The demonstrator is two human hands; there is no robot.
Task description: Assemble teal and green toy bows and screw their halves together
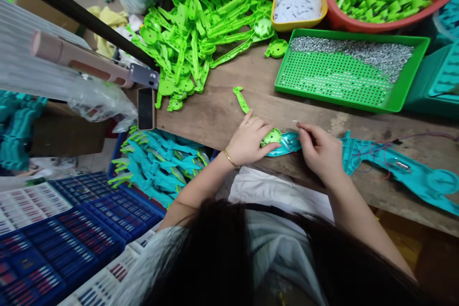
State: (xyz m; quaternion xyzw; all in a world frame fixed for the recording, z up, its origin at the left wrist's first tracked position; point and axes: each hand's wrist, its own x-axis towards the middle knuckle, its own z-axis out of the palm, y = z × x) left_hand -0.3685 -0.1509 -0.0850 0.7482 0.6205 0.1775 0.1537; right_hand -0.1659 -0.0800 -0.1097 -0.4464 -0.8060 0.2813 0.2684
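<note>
My left hand (249, 139) lies over a lime-green plastic piece with a round end (271, 137), its fingers wrapped around it. The piece's thin arm (241, 99) sticks out beyond my fingers. The round end rests against the tip of a long teal plastic shell (373, 153), which lies open side up with thin wires in it. My right hand (321, 150) is closed above the shell, thumb and forefinger pinching a small shiny metal piece (294, 121). Its exact kind is too small to make out.
Lime-green parts (193, 33) are heaped at the back. Behind my right hand stand a green tray (322, 95) of small metal pieces, a yellow bin (301, 24) and a red basin (380, 26). A phone (146, 110) lies at the table's left end, above teal-and-green assemblies (165, 162).
</note>
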